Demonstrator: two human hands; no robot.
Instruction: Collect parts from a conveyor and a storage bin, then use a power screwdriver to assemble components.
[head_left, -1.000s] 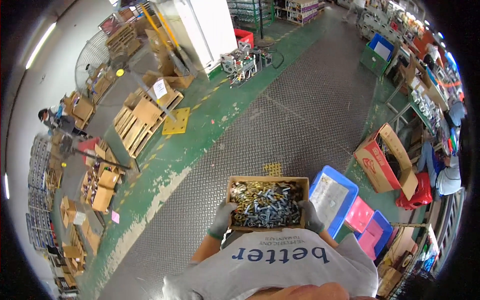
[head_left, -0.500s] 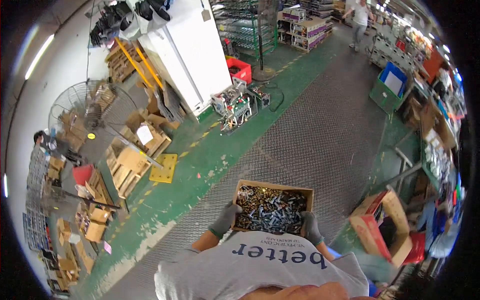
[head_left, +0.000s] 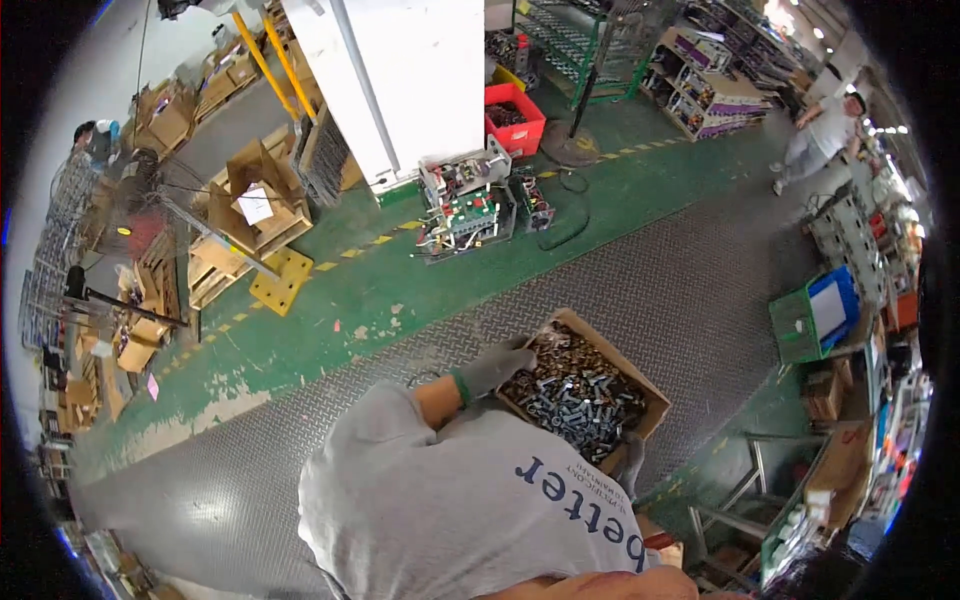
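Observation:
I carry an open cardboard box (head_left: 657,404) against the front of my body. Loose bolts and screws (head_left: 585,405) cover its bottom, some silvery grey and others brassy brown. My left hand (head_left: 497,368), in a grey glove with a green cuff, grips the box's left side with its thumb at the rim. On the near right side, my gloved right hand (head_left: 630,458) holds the wall; the box and my shirt hide most of its fingers. The box is turned at an angle to my body.
Ahead on the green floor lies opened electronic equipment (head_left: 465,215) beside a white pillar (head_left: 420,90). A red bin (head_left: 514,120) stands behind. Pallets with cartons (head_left: 255,200) are at left, a green crate (head_left: 797,325) at right. Another person (head_left: 825,135) is on the walkway at far right.
My view and body have turned, and the box has shifted right and tilted round in the picture. Both hands keep hold of it. The other person at far right appears nearer.

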